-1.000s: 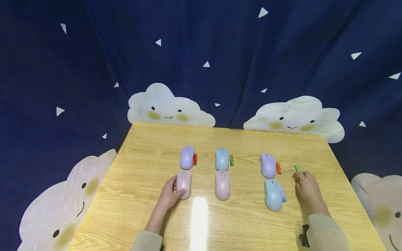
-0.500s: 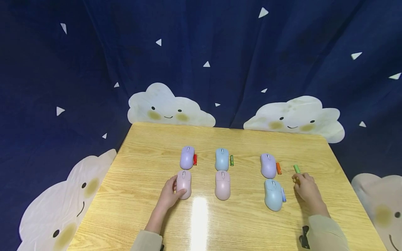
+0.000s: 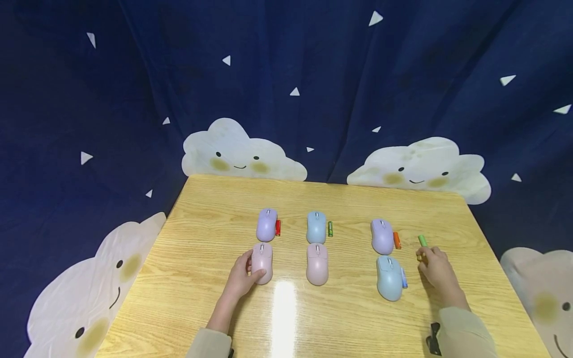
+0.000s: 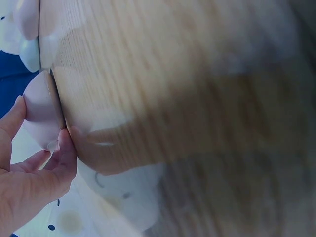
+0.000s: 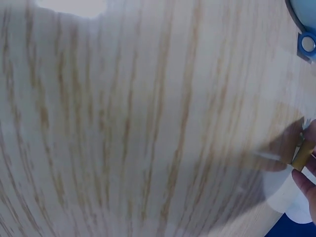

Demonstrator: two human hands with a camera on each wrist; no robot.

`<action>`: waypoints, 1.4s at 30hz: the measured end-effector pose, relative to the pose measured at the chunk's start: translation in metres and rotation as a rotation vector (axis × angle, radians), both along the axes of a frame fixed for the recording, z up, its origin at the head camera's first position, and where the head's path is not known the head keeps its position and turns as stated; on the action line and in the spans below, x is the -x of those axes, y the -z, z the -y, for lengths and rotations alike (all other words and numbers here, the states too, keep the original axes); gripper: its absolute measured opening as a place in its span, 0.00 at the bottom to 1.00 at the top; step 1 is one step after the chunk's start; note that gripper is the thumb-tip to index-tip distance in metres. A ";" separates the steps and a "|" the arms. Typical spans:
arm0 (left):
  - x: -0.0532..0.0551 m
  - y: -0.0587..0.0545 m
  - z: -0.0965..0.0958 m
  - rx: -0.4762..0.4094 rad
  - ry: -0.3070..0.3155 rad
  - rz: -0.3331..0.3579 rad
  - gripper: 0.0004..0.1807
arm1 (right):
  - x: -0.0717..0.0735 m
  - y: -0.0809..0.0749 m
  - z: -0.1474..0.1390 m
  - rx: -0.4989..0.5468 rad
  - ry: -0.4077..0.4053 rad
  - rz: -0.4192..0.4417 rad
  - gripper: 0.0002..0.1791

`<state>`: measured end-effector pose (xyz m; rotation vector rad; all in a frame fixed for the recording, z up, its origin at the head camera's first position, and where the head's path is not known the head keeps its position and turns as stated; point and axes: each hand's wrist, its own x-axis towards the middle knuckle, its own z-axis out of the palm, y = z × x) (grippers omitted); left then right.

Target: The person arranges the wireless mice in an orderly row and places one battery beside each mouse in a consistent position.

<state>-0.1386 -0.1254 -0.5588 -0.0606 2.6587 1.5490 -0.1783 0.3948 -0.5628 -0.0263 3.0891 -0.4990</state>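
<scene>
In the head view my left hand (image 3: 241, 277) grips the front-left pink mouse (image 3: 262, 263) by its sides, thumb on the right. The left wrist view shows this pink mouse (image 4: 42, 108) between thumb and fingers, flat on the table. At the right, my right hand (image 3: 438, 271) pinches a small yellow battery (image 5: 302, 155) between thumb and fingers, close to the tabletop. Just beyond its fingertips lies a green battery (image 3: 423, 240). Left of this hand, a blue battery (image 3: 404, 278) lies against a blue mouse (image 3: 389, 278); an orange battery (image 3: 397, 240) lies beside a purple mouse (image 3: 382, 236).
A purple mouse (image 3: 267, 225) with a red battery (image 3: 278, 228) stands behind the held mouse. In the middle are a light blue mouse (image 3: 316, 227), a dark green battery (image 3: 330, 229) and another pink mouse (image 3: 317, 264). A dark blue curtain (image 3: 327, 89) hangs behind the wooden table (image 3: 215, 199).
The green battery has shifted slightly left, and my right hand has moved a little left and toward me. My left hand and the mice have stayed put.
</scene>
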 end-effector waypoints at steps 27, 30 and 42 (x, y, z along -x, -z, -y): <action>-0.001 -0.001 -0.001 0.004 0.006 0.003 0.35 | 0.000 -0.062 0.073 0.533 0.265 -0.042 0.17; -0.001 -0.002 -0.001 0.007 0.004 0.005 0.36 | 0.002 -0.068 0.087 0.614 0.254 0.005 0.18; 0.000 0.000 0.000 0.001 0.003 0.009 0.36 | 0.007 -0.060 0.143 0.821 0.230 0.176 0.21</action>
